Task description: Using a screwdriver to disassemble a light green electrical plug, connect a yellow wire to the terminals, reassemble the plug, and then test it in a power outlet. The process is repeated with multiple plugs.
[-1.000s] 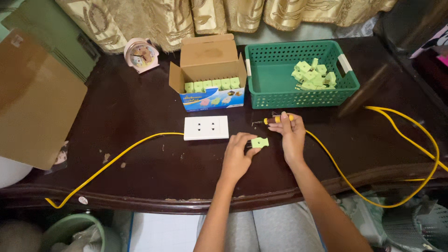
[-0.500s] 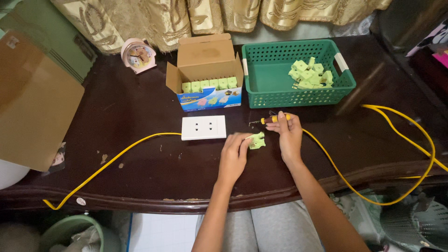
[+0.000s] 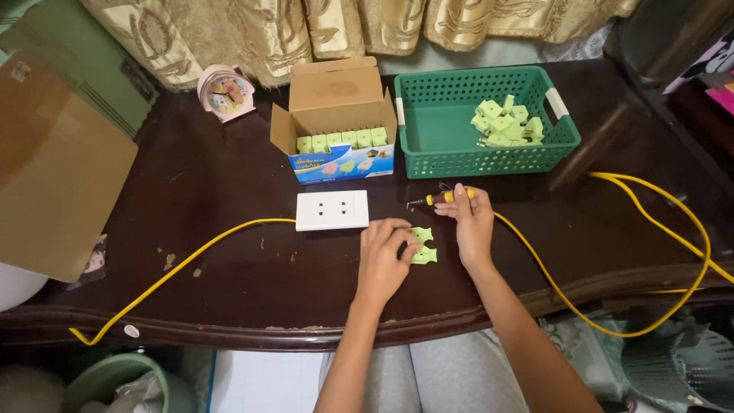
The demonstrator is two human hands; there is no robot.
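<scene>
My left hand (image 3: 382, 256) is pressing down on two green plug halves (image 3: 423, 246) lying near the table's (image 3: 229, 199) front edge, just right of the white socket (image 3: 332, 210). My right hand (image 3: 472, 226) is closed around a yellow screwdriver (image 3: 442, 198), with the green basket (image 3: 440, 157) farther back.

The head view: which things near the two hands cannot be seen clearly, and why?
- Light green plug parts: partly covered by the left hand; their inside is too small to tell.
- Screwdriver: the right hand hides its handle end.
- Yellow cable: cut off by the right edge.
- Cardboard sheet: cut off by the left edge.
</scene>
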